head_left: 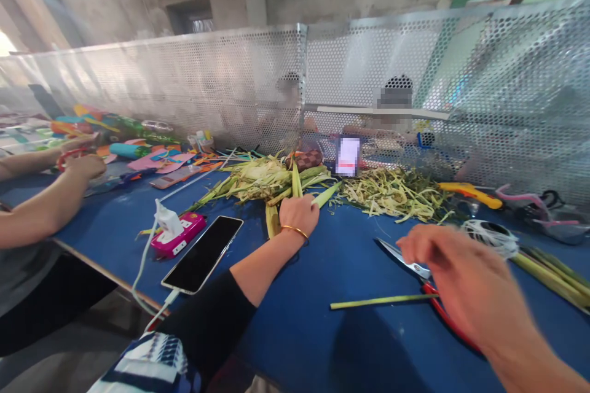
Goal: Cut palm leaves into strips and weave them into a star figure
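Observation:
My left hand [299, 216] is closed around green corn husk leaves [326, 195], whose pointed ends stick out above and beside the fingers. A heap of pale corn husks [258, 179] lies just behind it, on the blue table [295, 295]. My right hand [465, 279] hovers at the right with loosely bent fingers, slightly blurred, and nothing shows in it. Below that hand lie red-handled scissors [445, 307], blades pointing left and away, partly covered by the hand. A thin green stalk [382, 302] reaches to their handle.
Shredded husk strips [396, 193] form a second pile beside a propped phone [348, 156]. A charging phone [203, 255] and pink power strip [179, 235] lie left. White string [491, 236] and stalks [553, 276] lie right. Another person's hands [83, 166] hold scissors; a perforated metal screen [221, 86] stands behind.

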`<state>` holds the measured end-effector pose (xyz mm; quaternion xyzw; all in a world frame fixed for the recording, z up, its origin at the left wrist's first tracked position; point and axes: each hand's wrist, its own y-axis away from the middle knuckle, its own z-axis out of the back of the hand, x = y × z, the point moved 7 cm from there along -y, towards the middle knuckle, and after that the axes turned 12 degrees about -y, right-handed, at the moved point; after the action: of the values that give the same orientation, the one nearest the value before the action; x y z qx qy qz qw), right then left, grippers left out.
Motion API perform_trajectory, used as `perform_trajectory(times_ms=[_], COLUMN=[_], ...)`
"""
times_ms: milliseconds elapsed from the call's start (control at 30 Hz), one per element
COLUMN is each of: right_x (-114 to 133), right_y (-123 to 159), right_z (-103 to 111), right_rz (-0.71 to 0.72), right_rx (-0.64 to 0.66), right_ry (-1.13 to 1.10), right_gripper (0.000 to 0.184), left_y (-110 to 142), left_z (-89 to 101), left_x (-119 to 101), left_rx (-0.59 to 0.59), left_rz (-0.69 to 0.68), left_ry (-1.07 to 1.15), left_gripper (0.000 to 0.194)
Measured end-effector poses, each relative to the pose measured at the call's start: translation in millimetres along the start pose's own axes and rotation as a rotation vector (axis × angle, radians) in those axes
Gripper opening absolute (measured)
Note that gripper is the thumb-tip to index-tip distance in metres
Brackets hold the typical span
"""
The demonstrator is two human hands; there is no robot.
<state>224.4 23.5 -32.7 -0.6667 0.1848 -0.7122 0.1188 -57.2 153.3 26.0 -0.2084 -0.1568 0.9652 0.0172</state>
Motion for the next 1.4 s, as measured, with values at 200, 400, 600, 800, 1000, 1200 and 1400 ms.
perform_trajectory(times_ms=[200,400,600,800,1000,1200,1400], right_x=[43,25,31,26,20,22,12], right_y=[-60,-41,-45,-45,-46,-45,-60], right_z=[-67,-76,-78,-80,-67,-70,-30], right_rz=[-0.276,-0.438,-0.352,-0.366,-0.43,-0.372,-0.332], right_rx=[-0.085,-0.075,-0.1,0.026,-0.12,-0.112,-0.273], right_ry=[-0.045,-0.317,-0.307,-0.243,-0.308,-0.205,0.012], right_gripper=[0.047,0.054,0.038,0.034,0.039,0.032,0.032], left_y=[17,74,93,83,80,82,76], left_z=[-5.5,-40.0,-46.3,-44.4,-45.6,-50.9,-52.9], left_x=[-4,-53,-71,-64,-61,-61,-52], left_rx=[0.172,0.671,0.831,0.714,0.702,0.734,0.657], left_rz=[0.172,0.347,0.183,0.128,0.146,0.168,0.317], left_ry=[0.528,1.285,1.246,1.15,1.169,1.199,1.282], left_gripper=[0.03,0.015,0.029,0.047,0.049,0.044,0.035])
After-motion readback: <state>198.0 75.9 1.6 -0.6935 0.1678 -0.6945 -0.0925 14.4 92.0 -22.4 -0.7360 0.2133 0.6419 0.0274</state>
